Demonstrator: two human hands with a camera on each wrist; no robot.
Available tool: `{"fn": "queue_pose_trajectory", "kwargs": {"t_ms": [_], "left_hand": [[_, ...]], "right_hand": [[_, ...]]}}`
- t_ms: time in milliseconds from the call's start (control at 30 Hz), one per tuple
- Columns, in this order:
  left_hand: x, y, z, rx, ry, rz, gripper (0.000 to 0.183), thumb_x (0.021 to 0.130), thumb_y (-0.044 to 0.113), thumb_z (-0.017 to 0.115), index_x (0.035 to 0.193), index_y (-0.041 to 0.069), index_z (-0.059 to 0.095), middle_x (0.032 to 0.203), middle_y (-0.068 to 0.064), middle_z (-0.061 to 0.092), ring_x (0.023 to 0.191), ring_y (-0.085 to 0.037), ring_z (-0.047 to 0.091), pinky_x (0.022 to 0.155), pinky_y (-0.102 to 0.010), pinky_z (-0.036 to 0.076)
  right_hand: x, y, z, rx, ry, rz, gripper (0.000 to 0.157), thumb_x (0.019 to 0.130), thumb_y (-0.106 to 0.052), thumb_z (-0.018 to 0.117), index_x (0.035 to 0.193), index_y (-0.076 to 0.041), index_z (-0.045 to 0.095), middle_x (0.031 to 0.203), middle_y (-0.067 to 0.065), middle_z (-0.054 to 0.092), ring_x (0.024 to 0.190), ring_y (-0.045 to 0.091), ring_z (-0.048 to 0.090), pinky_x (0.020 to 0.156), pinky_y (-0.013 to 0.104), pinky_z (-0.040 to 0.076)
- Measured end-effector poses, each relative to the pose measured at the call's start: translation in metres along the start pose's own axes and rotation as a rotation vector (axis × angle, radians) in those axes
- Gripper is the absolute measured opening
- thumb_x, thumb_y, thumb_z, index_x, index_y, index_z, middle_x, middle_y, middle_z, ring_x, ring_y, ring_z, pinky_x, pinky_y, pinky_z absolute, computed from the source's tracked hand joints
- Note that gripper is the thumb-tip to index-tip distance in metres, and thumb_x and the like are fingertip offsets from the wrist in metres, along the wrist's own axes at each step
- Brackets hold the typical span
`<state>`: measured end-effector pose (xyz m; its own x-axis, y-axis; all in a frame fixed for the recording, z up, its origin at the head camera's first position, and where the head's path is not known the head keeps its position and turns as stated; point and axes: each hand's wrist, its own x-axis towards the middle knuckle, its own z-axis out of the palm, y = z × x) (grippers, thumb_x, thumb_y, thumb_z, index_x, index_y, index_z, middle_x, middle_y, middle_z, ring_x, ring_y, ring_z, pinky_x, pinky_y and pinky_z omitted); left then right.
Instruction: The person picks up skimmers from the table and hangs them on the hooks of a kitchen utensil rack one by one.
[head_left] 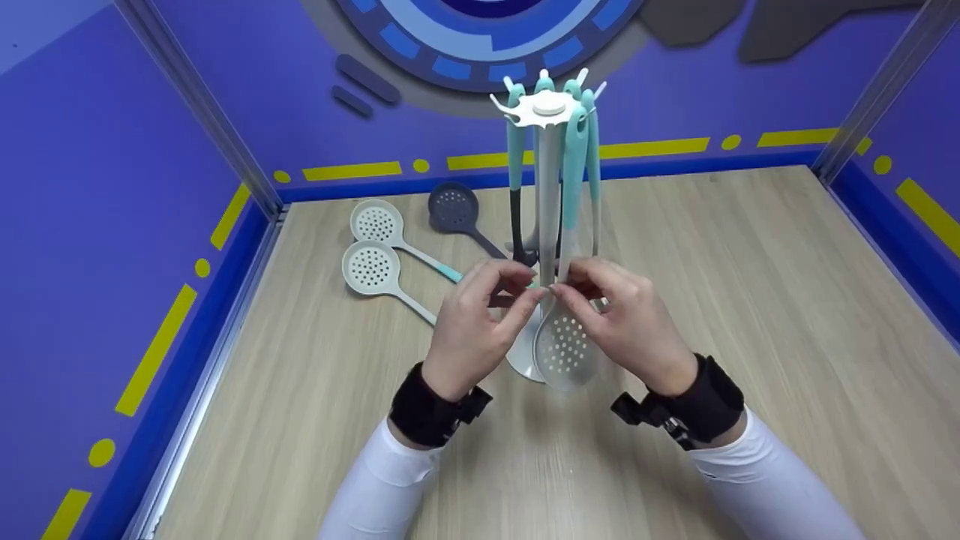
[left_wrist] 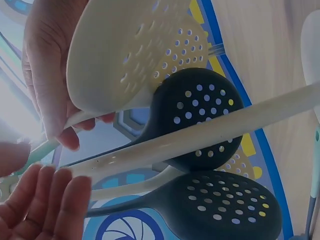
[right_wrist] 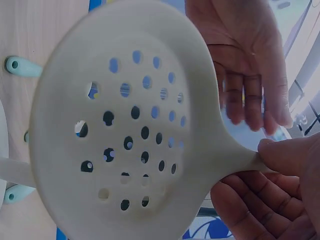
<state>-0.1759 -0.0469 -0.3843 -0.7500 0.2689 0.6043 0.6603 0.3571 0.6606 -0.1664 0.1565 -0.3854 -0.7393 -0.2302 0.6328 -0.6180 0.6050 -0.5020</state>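
A pale skimmer (head_left: 566,352) with a perforated bowl hangs at the front of a white utensil stand (head_left: 549,195), its teal handle near the stand's top. My right hand (head_left: 630,319) pinches the skimmer's neck between thumb and fingers, just above the bowl; the right wrist view shows this grip closely. Across the pole, my left hand (head_left: 471,322) is close by with its thumb towards the skimmer's neck. Its fingers are relaxed and hold nothing in the wrist views. Dark skimmers (left_wrist: 227,205) hang behind the pole in the left wrist view.
Left of the stand, two pale skimmers (head_left: 371,268) and a dark skimmer (head_left: 453,208) lie on the wooden table (head_left: 750,300). More teal-handled utensils (head_left: 516,150) hang around the stand's hooked top (head_left: 544,109). Blue panels (head_left: 420,135) border the table's back and sides.
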Motion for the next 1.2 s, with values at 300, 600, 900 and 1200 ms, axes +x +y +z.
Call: {"fn": "queue_pose_trajectory", "kwargs": {"t_ms": [300, 600, 900, 1200], "left_hand": [[-0.001, -0.006, 0.000, 0.105, -0.140, -0.021, 0.026, 0.093, 0.037, 0.069, 0.105, 0.015, 0.065, 0.094, 0.003, 0.067, 0.085, -0.004, 0.064, 0.073, -0.015, 0.058], [-0.001, -0.008, 0.004, 0.084, -0.229, -0.048, 0.024, 0.093, 0.031, 0.071, 0.111, 0.017, 0.062, 0.100, 0.002, 0.066, 0.088, -0.005, 0.066, 0.073, -0.013, 0.058], [-0.003, -0.009, 0.010, 0.096, -0.241, -0.097, 0.018, 0.094, 0.023, 0.069, 0.111, 0.017, 0.065, 0.102, 0.005, 0.068, 0.087, -0.003, 0.066, 0.069, -0.011, 0.056], [-0.003, -0.008, 0.011, 0.099, -0.220, -0.089, 0.014, 0.094, 0.023, 0.068, 0.107, 0.018, 0.068, 0.098, 0.005, 0.067, 0.088, -0.003, 0.065, 0.069, -0.011, 0.056]], "right_hand": [[0.001, 0.001, 0.000, 0.011, 0.002, 0.009, 0.015, 0.095, -0.023, 0.068, 0.103, -0.010, 0.067, 0.089, -0.004, 0.069, 0.079, 0.005, 0.065, 0.069, 0.013, 0.057], [0.001, 0.000, -0.001, 0.004, -0.008, 0.014, 0.016, 0.095, -0.025, 0.067, 0.104, -0.011, 0.068, 0.091, -0.004, 0.071, 0.080, 0.005, 0.067, 0.070, 0.017, 0.059], [0.001, 0.002, -0.001, -0.008, 0.008, 0.006, 0.016, 0.096, -0.021, 0.065, 0.106, -0.008, 0.069, 0.091, -0.002, 0.071, 0.080, 0.005, 0.065, 0.069, 0.015, 0.057], [0.004, 0.005, -0.015, 0.009, 0.097, 0.020, 0.018, 0.096, -0.019, 0.066, 0.109, -0.007, 0.073, 0.096, 0.000, 0.075, 0.082, 0.006, 0.069, 0.072, 0.009, 0.054]]}}
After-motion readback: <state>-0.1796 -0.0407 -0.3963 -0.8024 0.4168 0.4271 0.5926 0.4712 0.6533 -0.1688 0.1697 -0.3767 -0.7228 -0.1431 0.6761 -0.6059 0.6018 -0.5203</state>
